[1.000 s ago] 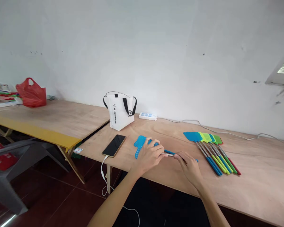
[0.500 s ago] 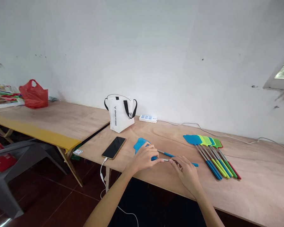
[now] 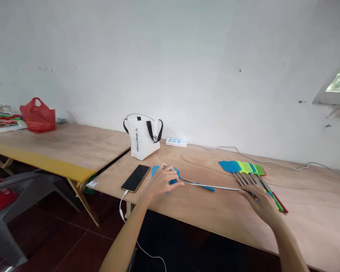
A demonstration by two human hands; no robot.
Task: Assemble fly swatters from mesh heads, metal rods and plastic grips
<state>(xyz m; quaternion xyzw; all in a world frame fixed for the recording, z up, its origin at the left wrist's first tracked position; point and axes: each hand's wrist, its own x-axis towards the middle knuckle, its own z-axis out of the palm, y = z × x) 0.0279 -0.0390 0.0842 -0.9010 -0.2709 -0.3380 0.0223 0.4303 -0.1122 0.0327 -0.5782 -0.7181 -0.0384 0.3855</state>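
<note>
My left hand [image 3: 161, 180] pinches the blue head of a telescopic fly swatter [image 3: 212, 186] just above the plywood table [image 3: 209, 211]. My right hand [image 3: 262, 204] grips the swatter's handle end far to the right, so its thin metal rod is stretched out long between the hands. A second blue swatter [image 3: 201, 186] lies on the table under the rod. My right hand hovers over the near ends of a row of several swatters [image 3: 251, 175] in blue, yellow-green and green.
A black phone [image 3: 135, 178] with a white cable lies left of my left hand. A white tote bag [image 3: 143, 136] and a white power strip [image 3: 176, 142] stand by the wall. A red plastic bag [image 3: 38, 115] sits on the neighbouring table [image 3: 59, 149]; a grey chair [image 3: 11, 189] stands below.
My right hand has pulled away to the right with the handle, and the swatter's rod has extended. My left hand has shifted slightly left, still holding the blue head.
</note>
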